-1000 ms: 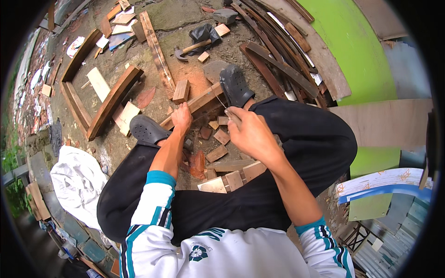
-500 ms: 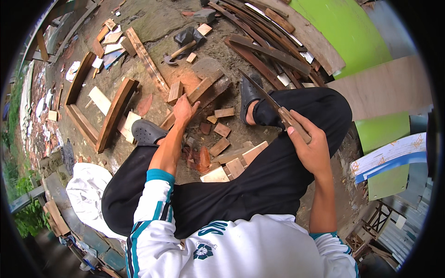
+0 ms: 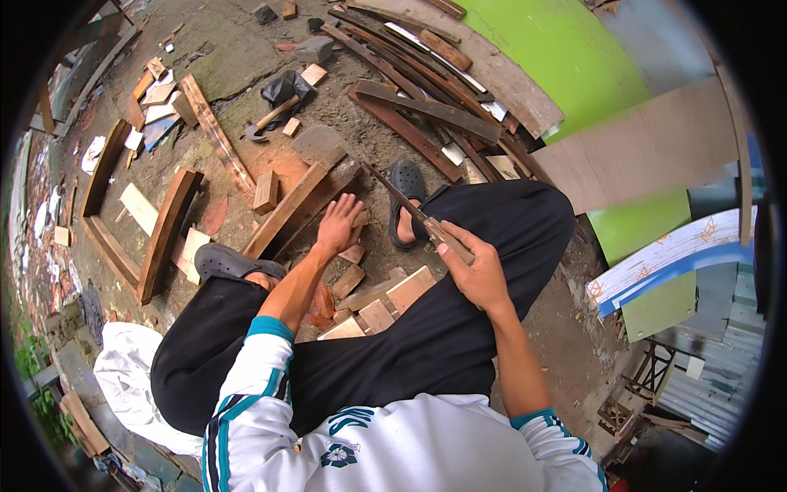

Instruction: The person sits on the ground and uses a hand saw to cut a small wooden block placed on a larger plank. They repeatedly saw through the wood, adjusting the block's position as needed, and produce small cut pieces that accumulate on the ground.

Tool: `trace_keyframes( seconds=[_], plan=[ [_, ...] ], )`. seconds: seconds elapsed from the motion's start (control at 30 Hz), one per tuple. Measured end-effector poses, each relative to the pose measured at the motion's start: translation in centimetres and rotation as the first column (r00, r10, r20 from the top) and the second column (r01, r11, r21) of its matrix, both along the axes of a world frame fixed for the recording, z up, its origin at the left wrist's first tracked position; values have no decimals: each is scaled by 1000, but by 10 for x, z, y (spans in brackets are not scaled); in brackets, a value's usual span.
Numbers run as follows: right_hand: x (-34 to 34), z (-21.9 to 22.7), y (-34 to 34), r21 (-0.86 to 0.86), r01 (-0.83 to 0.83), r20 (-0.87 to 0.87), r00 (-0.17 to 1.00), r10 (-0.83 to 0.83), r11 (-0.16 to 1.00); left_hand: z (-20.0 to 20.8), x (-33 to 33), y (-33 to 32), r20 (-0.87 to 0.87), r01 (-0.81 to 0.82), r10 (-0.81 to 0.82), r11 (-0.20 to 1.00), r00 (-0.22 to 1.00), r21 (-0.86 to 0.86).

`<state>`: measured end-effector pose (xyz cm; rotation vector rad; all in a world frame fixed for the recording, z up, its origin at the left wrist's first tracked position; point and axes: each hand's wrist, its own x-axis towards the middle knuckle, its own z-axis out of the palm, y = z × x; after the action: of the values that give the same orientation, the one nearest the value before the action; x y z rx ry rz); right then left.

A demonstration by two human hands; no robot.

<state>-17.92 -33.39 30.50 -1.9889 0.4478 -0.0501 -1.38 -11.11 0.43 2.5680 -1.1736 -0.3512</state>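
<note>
My right hand point(image 3: 477, 269) is closed round the wooden handle of a handsaw point(image 3: 407, 202), above my right thigh. The narrow dark blade is seen nearly edge-on and points forward and left. My left hand point(image 3: 338, 225) is open, fingers stretched forward, over small wood offcuts point(image 3: 349, 281) between my feet. Whether it touches the offcut by its fingertips, I cannot tell. Just left of it a wooden bar point(image 3: 288, 207) lies slanted along a darker timber piece. A short wood block point(image 3: 266, 192) sits against the bar's far left side, amid orange sawdust point(image 3: 287, 168).
A claw hammer point(image 3: 275, 115) lies ahead by a black plastic bag. Dark planks point(image 3: 426, 111) are piled at far right, near green sheets point(image 3: 557, 49). Joined timber pieces point(image 3: 168, 238) lie left. Pale offcuts point(image 3: 377, 316) sit by my right thigh, white cloth point(image 3: 139, 377) by my left knee.
My left hand has left the wooden bar and moved right, over the offcuts. The saw stays in my right hand. The whole view has shifted, with the scene now further left.
</note>
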Motion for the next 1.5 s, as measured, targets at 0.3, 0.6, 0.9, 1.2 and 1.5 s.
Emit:
trace_keyframes(
  seconds=[0.3, 0.6, 0.9, 1.2, 1.5],
  plan=[
    [3, -24, 10, 26, 22, -11, 1000, -22, 999, 39, 23, -9, 126, -243, 212, 902, 969, 357],
    [-6, -19, 26, 43, -102, 19, 995, 101, 994, 20, -20, 31, 204, -274, 250, 957, 946, 96],
    [8, -13, 35, 129, -152, 4, 988, 152, 980, 45, 26, 111, -60, -663, 706, 688, 706, 296],
    [38, -37, 19, 207, -230, 67, 973, 221, 951, 16, 20, 151, 43, -669, 685, 694, 728, 264],
    [45, -59, 26, 51, -329, 73, 943, 325, 943, 14, 34, 162, -47, -642, 693, 689, 719, 337]
  ],
)
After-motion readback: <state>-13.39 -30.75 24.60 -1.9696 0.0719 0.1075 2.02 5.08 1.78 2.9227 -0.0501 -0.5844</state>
